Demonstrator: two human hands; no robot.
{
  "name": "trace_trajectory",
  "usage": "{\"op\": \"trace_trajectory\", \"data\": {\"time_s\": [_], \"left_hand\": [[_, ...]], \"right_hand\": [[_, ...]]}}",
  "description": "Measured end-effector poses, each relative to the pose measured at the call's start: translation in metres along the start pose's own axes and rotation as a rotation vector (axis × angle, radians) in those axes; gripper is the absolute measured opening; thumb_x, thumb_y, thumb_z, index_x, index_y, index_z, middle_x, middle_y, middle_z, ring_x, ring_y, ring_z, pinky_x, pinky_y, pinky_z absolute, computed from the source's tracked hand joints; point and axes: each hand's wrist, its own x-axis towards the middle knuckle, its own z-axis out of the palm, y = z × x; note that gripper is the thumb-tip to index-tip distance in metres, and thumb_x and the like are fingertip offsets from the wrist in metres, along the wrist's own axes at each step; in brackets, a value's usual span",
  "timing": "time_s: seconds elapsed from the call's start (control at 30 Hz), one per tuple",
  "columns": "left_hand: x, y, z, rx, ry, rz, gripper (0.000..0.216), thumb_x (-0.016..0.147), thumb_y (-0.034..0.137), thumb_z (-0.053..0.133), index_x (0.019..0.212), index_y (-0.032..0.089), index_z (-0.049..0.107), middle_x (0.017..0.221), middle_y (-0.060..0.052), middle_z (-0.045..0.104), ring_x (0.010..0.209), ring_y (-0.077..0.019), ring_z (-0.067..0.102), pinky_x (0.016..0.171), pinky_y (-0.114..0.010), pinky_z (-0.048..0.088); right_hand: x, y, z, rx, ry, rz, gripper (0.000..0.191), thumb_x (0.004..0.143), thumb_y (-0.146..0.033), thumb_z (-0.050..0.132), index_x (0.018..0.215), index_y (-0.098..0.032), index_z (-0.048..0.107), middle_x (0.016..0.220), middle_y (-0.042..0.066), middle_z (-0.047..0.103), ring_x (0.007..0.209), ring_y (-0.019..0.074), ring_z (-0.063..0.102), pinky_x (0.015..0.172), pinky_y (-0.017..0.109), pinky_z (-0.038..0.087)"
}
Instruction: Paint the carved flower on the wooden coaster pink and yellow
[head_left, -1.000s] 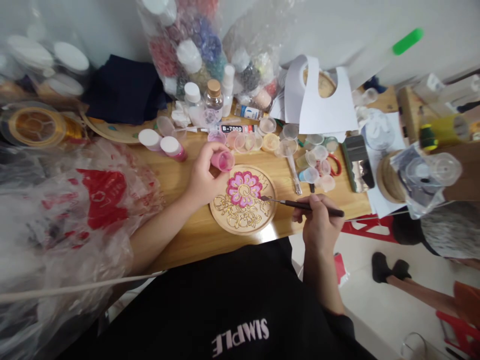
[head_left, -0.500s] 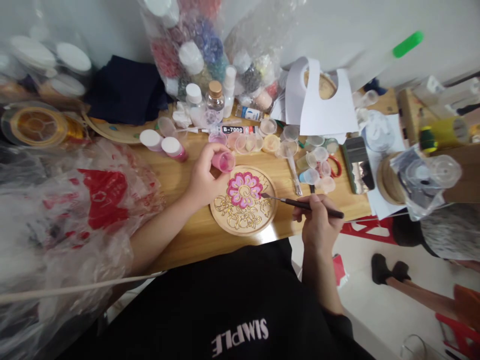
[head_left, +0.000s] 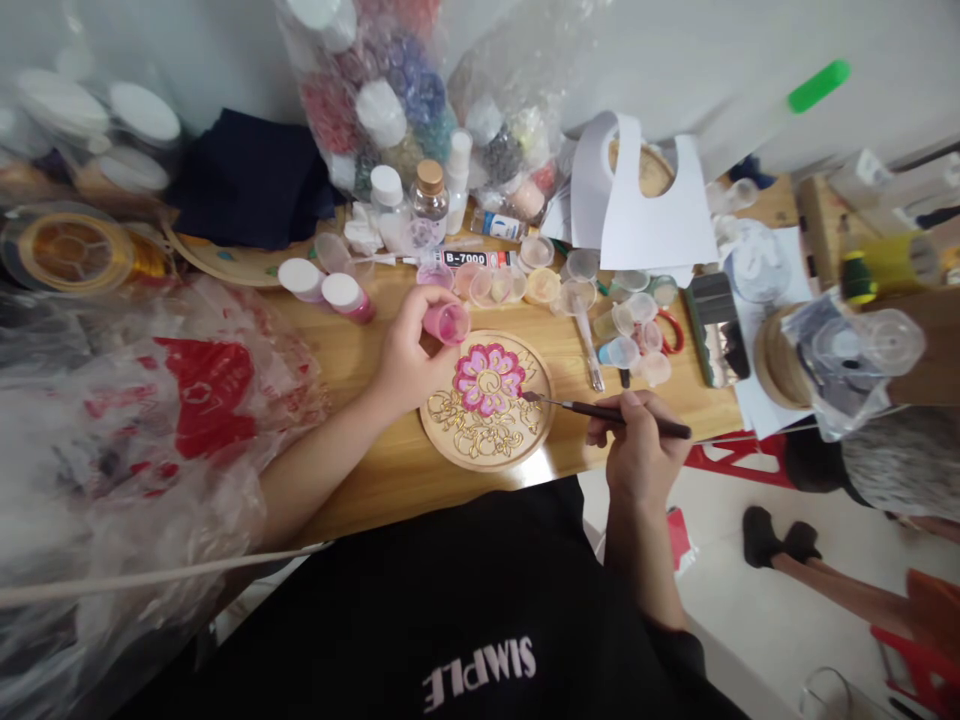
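Observation:
A round wooden disc (head_left: 480, 455) lies on the table, with gold wire outlines and a pink flower (head_left: 489, 380) filled in light and dark pink. Beside its upper left edge, my left hand (head_left: 411, 352) grips a small plastic cup (head_left: 447, 322) of pink material, tilted toward the disc. My right hand (head_left: 641, 450) is closed around the dark handle of a small palette knife (head_left: 589, 408). The knife's blade is over the flower's right edge; whether it touches the surface I cannot tell.
Several small plastic cups (head_left: 544, 286) and a B-7000 glue tube (head_left: 472, 259) line the back. White-capped jars (head_left: 346, 295) stand left of my left hand. Crumpled plastic bags (head_left: 150, 420) fill the left side. A phone (head_left: 716, 330) lies right. Another person's legs (head_left: 832, 585) show lower right.
The palette knife and my right hand have shifted very slightly to the right and down. My left hand, the cup and the disc look the same.

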Motion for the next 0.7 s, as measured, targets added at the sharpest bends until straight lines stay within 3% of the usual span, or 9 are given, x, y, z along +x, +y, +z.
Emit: {"op": "trace_trajectory", "data": {"time_s": [0.7], "left_hand": [[0.0018, 0.0023, -0.0004, 0.007, -0.002, 0.028, 0.036, 0.077, 0.003, 0.063, 0.106, 0.023, 0.055, 0.096, 0.0, 0.065, 0.086, -0.0149, 0.065, 0.076, -0.028, 0.054]], "right_hand": [[0.0008, 0.0014, 0.0002, -0.003, 0.0, -0.007, 0.022, 0.084, -0.032, 0.067, 0.066, -0.019, 0.068, 0.044, -0.006, 0.053, 0.037, 0.0114, 0.049, 0.041, 0.025, 0.042]]}}
